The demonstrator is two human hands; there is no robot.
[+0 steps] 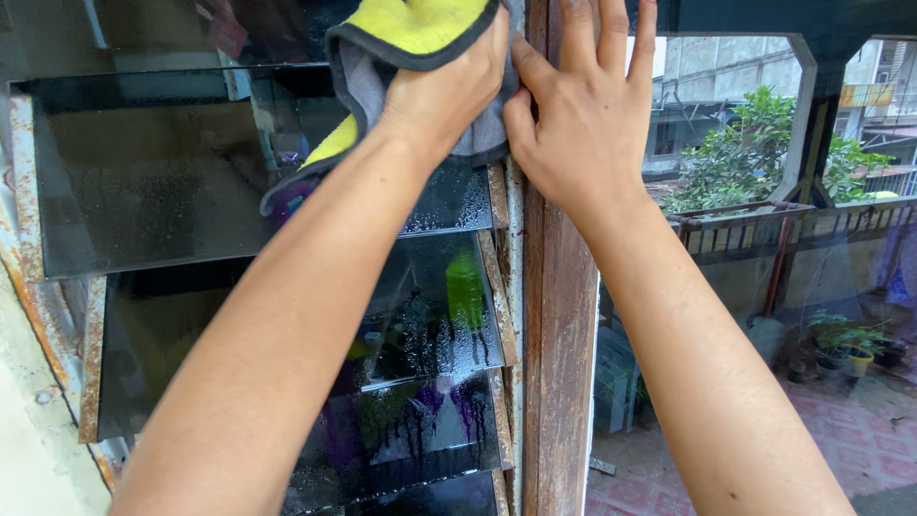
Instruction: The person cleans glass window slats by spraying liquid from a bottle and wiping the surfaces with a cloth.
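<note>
**Cloth pressed to a wet louvre pane**

The cloth (420, 57) is yellow on one face and grey on the other, edged in dark trim, bunched and draped against the top glass pane (162, 172) near the upper edge of the view. That pane is dark and beaded with droplets; lower panes (430, 325) show drip streaks. The left hand (449, 91) is closed over the cloth, gripping it against the glass, forearm stretched upward. The right hand (583, 115) lies flat and open on the wooden post (559, 363) just beside it, fingers pointing up. Rusty metal frames (24, 191) hold the panes.
</note>
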